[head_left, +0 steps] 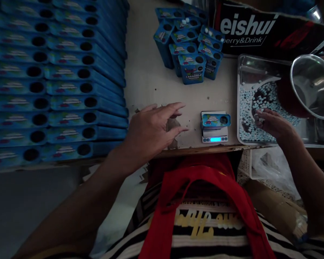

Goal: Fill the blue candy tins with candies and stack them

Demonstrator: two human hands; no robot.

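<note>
Blue printed cardboard or plastic, I cannot tell which, makes up the small container [215, 119] that sits on my white digital scale [213, 133], its dark oval opening facing up and to the right, above the lit blue display [215, 139]. My left hand [153, 126] hangs over the bench [140, 90] to the left of the scale, palm down and loosely open, thumb spread away from the fingers, with nothing in its grasp. My right hand [275, 125] is down in the shallow tray [311, 127] to the right of the scale, fingers drawn together among pale blue pellets [247, 99]; some show at the fingertips, but I cannot tell how many it has hold of. A shiny metal bowl [310, 82] rests at the tray's right side, its mouth tilted towards me. Beyond the scale stands a tight cluster of blue containers [193, 70], lettered "Caramelo Macizo", with a few pale pieces [208, 32] lying on their tops. Just right of those, behind the tray, is a black box [248, 27] marked "eishui". Two long columns of matching blue containers [83, 97] fill the left side of the bench, their dark ovals lined up. Below the edge I see my red straps [162, 216] and striped shirt [205, 244].
</note>
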